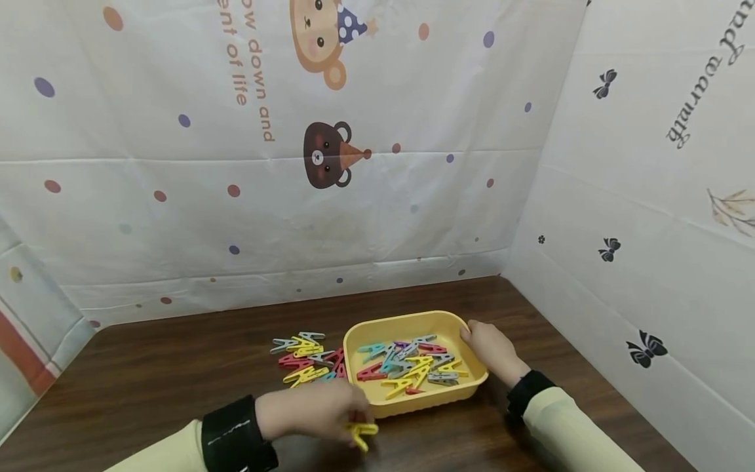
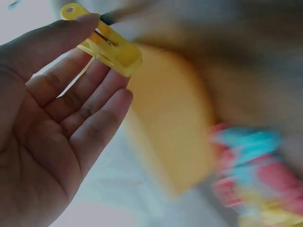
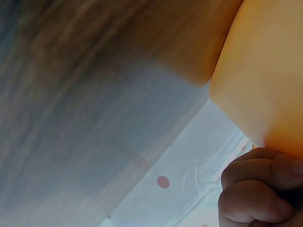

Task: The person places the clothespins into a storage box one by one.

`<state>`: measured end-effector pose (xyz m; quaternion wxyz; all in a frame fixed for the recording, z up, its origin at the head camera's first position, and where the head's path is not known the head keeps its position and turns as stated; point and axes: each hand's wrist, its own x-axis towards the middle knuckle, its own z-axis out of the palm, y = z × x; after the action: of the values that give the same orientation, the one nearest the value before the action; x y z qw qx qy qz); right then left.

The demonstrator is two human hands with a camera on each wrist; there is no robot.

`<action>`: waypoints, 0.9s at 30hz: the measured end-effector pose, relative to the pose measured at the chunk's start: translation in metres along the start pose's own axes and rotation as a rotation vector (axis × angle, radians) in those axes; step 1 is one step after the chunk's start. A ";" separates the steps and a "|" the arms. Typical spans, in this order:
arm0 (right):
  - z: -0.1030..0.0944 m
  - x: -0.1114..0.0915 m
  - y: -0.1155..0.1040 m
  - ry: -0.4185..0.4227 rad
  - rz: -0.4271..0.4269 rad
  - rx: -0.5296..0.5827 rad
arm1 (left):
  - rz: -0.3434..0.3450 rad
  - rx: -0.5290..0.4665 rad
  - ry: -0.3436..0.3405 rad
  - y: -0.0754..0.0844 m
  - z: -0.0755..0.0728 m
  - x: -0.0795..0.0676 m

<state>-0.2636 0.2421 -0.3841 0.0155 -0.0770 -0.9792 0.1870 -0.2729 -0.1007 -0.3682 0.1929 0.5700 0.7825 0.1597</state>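
Note:
A yellow clothespin is pinched between the thumb and fingers of my left hand. In the head view that hand is in front of the near left corner of a yellow plastic basket. My right hand grips the basket's right rim, its fingers curled against the outer wall in the right wrist view. Inside the basket lie several clothespins in yellow, blue, red, grey and purple. Left of it sits a loose pile of clothespins, partly hidden behind my left hand.
The basket and pile stand on a dark brown wooden table. A white printed cloth hangs behind the table's far edge, and another patterned cloth wall runs along the right side.

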 end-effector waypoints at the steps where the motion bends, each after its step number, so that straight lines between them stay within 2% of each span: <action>1: 0.000 0.000 0.000 0.002 0.002 -0.001 | -0.012 0.004 0.019 0.014 -0.016 0.002; 2: -0.001 0.001 0.001 0.003 0.003 0.000 | -0.023 0.031 0.045 0.025 -0.030 0.004; 4: -0.001 0.001 0.001 0.007 0.007 -0.001 | -0.045 0.085 0.111 0.035 -0.049 0.010; 7: -0.002 0.001 0.001 0.004 0.008 0.004 | -0.132 0.104 0.144 0.032 -0.059 0.025; 11: -0.001 0.000 0.000 -0.006 0.001 0.010 | -0.298 0.080 0.090 0.019 -0.044 0.043; 14: 0.000 0.000 0.000 -0.016 0.005 0.006 | -0.380 0.114 0.062 0.012 -0.030 0.052; 17: 0.000 0.001 -0.001 -0.022 0.014 0.008 | -0.407 0.153 0.074 0.009 -0.022 0.057; 22: 0.000 0.001 -0.001 -0.011 0.006 0.007 | -0.415 0.216 0.083 0.006 -0.018 0.063; 27: -0.001 0.001 -0.001 -0.010 0.007 -0.004 | -0.381 0.218 0.095 0.004 -0.015 0.066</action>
<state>-0.2643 0.2413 -0.3831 0.0101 -0.0795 -0.9794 0.1855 -0.2951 -0.0375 -0.3616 0.1198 0.4215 0.8968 0.0615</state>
